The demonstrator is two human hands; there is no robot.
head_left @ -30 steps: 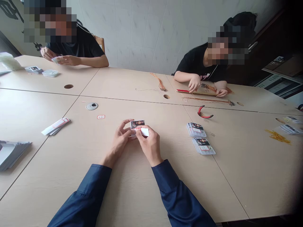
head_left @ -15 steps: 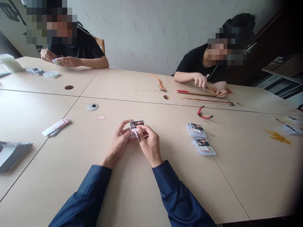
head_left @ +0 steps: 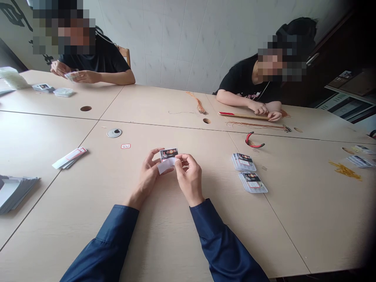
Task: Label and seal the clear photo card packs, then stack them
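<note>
My left hand (head_left: 146, 172) is closed around a small flat pack with a black printed card (head_left: 169, 154), held just above the table in front of me. A white paper strip (head_left: 166, 166) lies across the lower part of the pack. My right hand (head_left: 190, 176) pinches the strip's right end between thumb and fingers. The strip's face turned toward me looks blank, and it hides the lower part of the pack. To the right of my hands, two piles of similar clear packs (head_left: 244, 161) (head_left: 253, 183) rest on the table.
Left lie label strips (head_left: 69, 158), a paper stack (head_left: 18, 192), a red-bordered label (head_left: 125, 146) and a round metal disc (head_left: 114, 133). Red-handled pliers (head_left: 254, 140) and yellow sticks (head_left: 346, 171) lie right. Two people sit opposite, one handling orange cords (head_left: 255, 124).
The white strip, crumpled between my fingers before, is now spread out flat across the pack. My right hand has shifted slightly right. The person opposite right has lowered a hand.
</note>
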